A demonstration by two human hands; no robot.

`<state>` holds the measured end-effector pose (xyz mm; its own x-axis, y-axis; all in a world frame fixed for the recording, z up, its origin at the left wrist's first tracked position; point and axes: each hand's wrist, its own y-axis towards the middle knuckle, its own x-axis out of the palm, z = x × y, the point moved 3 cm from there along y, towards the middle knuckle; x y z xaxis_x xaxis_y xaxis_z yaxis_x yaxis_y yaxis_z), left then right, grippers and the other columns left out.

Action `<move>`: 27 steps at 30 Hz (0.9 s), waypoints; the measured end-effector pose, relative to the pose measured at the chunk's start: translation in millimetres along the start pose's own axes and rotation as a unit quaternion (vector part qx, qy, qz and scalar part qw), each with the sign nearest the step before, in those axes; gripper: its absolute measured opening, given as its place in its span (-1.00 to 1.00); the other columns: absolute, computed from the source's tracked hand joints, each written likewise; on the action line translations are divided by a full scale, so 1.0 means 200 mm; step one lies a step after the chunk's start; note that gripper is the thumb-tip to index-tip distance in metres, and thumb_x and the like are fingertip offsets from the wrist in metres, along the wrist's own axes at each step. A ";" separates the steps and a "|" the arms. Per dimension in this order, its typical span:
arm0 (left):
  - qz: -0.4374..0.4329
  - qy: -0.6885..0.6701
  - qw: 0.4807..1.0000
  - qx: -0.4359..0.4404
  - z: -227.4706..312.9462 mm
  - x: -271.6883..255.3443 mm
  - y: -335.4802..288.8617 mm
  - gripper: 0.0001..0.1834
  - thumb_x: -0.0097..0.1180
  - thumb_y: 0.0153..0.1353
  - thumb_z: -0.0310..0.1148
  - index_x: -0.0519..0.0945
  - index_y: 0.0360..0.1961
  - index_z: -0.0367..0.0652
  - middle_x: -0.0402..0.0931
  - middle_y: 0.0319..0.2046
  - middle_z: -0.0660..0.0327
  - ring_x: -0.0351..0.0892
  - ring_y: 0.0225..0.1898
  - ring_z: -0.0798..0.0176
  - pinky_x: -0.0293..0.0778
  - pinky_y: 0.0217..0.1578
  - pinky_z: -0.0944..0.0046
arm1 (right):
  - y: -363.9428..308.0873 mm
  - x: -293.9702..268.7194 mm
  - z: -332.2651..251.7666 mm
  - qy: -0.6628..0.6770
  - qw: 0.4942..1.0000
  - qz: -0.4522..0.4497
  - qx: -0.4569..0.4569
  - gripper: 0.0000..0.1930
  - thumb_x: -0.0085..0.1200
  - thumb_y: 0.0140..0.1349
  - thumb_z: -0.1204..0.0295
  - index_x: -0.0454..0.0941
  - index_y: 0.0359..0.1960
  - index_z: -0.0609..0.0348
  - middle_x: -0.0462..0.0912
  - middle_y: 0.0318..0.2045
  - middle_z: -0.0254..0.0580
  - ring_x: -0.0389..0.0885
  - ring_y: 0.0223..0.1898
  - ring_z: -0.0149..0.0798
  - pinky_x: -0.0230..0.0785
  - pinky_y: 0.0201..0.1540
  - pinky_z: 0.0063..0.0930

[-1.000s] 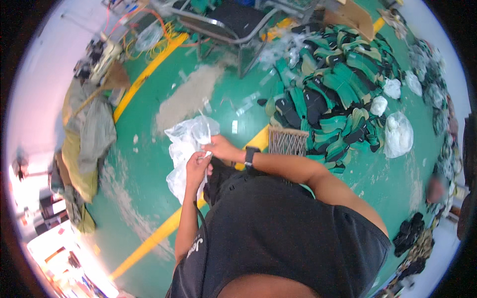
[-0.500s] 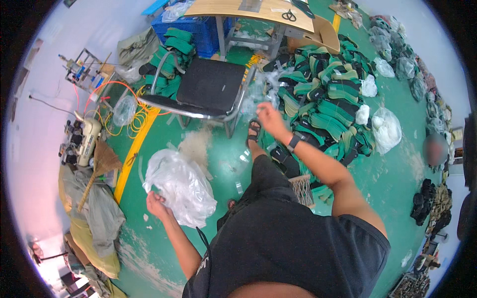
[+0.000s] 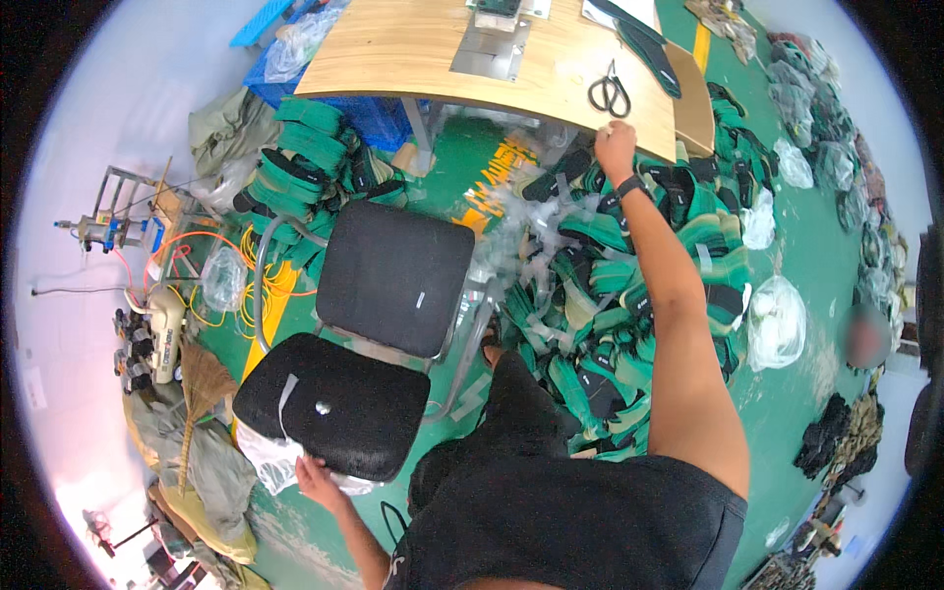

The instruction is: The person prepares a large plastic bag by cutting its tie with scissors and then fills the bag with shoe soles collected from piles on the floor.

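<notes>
My left hand (image 3: 315, 479) is closed on a thin white plastic bag (image 3: 270, 460), most of it hidden beneath the black chair backrest (image 3: 334, 408). My right arm, a dark band on its wrist, stretches forward to the front edge of a wooden table (image 3: 393, 49). There my right hand (image 3: 616, 149) is just short of black-handled scissors (image 3: 610, 96) lying on the tabletop. A small gap shows between hand and scissors. Its fingers look bent, but their tips are too unclear to tell whether they hold anything. A dark green and black piece (image 3: 644, 49) lies beyond the scissors.
Bundled green and black pieces (image 3: 600, 379) are heaped right of my legs, with more (image 3: 305, 147) by a blue crate (image 3: 383, 123). The chair seat (image 3: 393, 280) stands ahead. Orange hose (image 3: 211, 236), a broom (image 3: 206, 379) and sacks line the left; a tied bag (image 3: 777, 320) sits right.
I have come closer to the chair and table. My right hand has reached forward to the table edge, while the bag at my left hand has gone mostly behind the backrest.
</notes>
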<state>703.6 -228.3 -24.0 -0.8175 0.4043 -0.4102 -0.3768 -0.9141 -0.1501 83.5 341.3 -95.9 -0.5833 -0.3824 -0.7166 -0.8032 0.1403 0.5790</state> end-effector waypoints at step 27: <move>0.050 -0.246 0.965 -0.074 0.05 -0.42 -0.03 -0.85 -0.03 0.18 -0.45 0.48 -0.28 -0.31 0.37 -0.41 0.24 0.42 -0.43 0.39 0.40 -0.52 0.42 | -1.48 -1.30 -2.29 0.512 0.344 -0.783 0.085 -0.70 0.17 0.11 0.39 0.39 -0.20 0.24 0.51 -0.44 -0.30 0.52 -0.41 -0.42 0.37 -0.34 -0.54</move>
<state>769.9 -257.1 19.9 -0.9680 0.2472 0.0426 -0.2493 -0.9290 -0.2736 527.9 -19.8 97.6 0.8579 -0.2191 0.4647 -0.0824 -0.9514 -0.2966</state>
